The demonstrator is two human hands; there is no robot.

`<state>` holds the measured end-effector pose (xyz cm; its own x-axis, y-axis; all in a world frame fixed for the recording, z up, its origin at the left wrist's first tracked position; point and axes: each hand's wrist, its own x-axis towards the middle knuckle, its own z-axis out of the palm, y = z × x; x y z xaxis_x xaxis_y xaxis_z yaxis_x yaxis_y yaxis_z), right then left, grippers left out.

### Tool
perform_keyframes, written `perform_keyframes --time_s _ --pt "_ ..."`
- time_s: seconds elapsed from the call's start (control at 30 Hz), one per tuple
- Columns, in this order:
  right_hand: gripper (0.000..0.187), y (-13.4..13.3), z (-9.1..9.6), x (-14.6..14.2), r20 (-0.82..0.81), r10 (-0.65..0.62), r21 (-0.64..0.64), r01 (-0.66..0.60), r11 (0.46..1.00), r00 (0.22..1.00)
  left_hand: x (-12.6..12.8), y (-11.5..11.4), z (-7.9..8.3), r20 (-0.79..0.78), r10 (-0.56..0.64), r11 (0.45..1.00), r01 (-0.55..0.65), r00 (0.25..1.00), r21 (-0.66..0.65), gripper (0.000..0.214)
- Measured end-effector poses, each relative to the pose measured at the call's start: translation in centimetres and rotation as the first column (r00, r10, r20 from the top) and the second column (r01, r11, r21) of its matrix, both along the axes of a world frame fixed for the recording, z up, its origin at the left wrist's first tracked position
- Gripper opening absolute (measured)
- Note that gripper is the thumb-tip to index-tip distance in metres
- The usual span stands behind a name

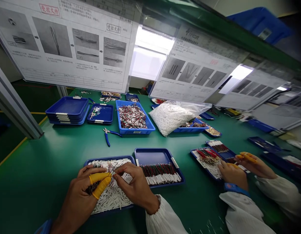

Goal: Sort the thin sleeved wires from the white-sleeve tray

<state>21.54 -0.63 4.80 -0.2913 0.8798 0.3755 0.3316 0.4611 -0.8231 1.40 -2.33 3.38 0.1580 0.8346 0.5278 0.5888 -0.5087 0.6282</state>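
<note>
My left hand (78,191), with yellow finger cots on its thumb and forefinger, pinches thin wires (113,167). The fingertips of my right hand (137,185) are closed close beside them, at the same wires; what exactly lies between them is too small to make out. Both hands hover over a blue tray (113,210) filled with loose short white tubes (116,195). A dark bundle is partly hidden behind my left fingers. Just right of my hands, another blue tray (152,156) holds a neat row of dark red and green wires with white ends (162,174).
Blue-handled cutters (107,136) lie behind the trays. Farther back are stacked blue trays (67,105), a bin of wire pieces (137,131) and a bag of white tubes (172,115). At right, a co-worker's hands (234,175) work over another tray (194,156). Paper sheets (67,65) hang above.
</note>
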Motion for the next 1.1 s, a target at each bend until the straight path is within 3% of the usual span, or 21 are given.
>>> perform_keyframes --time_s 0.3,0.63,0.8,0.97,1.1 --pt "0.009 0.2 -0.3 0.1 -0.013 0.016 0.015 -0.015 1.000 1.000 -0.2 0.1 -0.5 -0.114 -0.038 0.996 0.046 0.993 0.070 0.021" --pt "0.016 0.2 -0.5 0.2 -0.003 0.031 0.014 -0.031 0.999 1.000 0.1 0.3 -0.7 -0.161 -0.068 0.996 0.076 0.985 0.047 0.022" --pt "0.009 0.1 -0.1 0.3 -0.207 -0.072 -0.153 0.041 0.987 0.976 -0.5 0.5 -0.7 -0.096 0.036 0.999 -0.036 0.995 0.001 0.027" --pt "0.023 0.3 0.3 0.2 -0.550 -0.180 -0.335 -0.017 0.942 0.816 -1.0 0.7 -1.0 -0.071 0.127 0.990 -0.132 0.989 -0.058 0.029" --pt "0.026 0.3 0.6 -0.1 -0.626 -0.238 -0.369 -0.013 0.929 0.742 -1.0 0.7 -1.3 -0.084 0.134 0.988 -0.140 0.987 -0.071 0.030"
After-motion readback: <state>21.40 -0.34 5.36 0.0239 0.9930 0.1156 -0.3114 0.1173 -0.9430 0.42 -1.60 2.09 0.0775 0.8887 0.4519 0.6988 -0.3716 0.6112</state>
